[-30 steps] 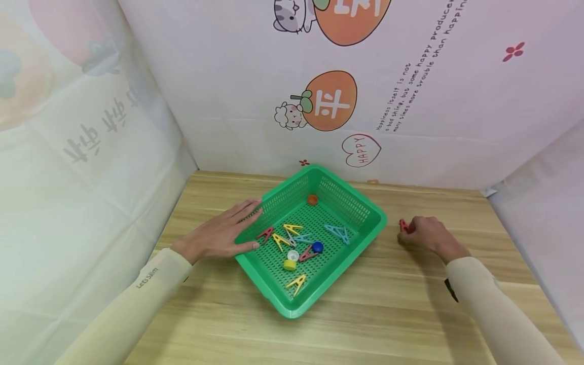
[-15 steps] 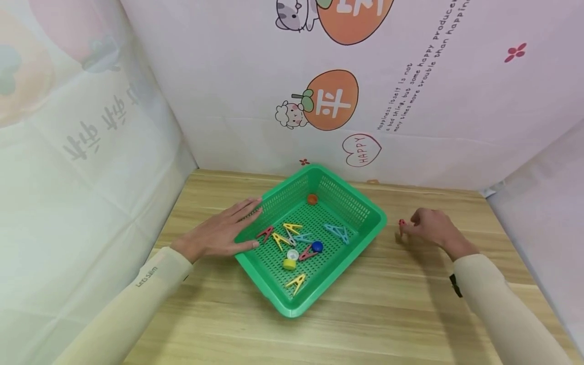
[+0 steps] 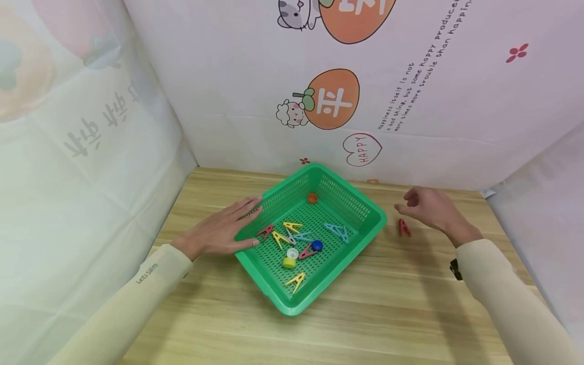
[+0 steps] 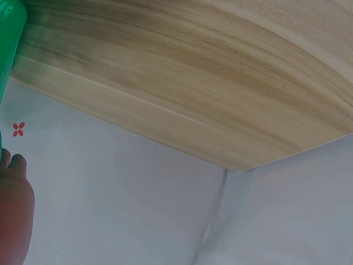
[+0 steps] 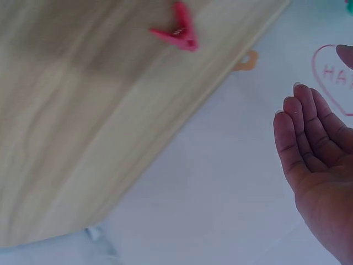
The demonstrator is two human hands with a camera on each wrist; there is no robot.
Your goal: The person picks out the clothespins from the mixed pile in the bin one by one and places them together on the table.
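Since fingers [image 5: 287,144] let go, clothespin [image 3: 403,227] on table [image 3: 374,314]

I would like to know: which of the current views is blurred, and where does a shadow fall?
Head view: fairly sharp, a soft shadow beneath the cream-sleeved right arm on the light-brown wood-grain table; right wrist view: red plastic clothespin blurred, bare right hand crisper; left wrist view: duller than the head view, wood grain readable.

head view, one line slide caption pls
Left hand at a green basket of clothespins and bottle caps, right hand near a red clothespin
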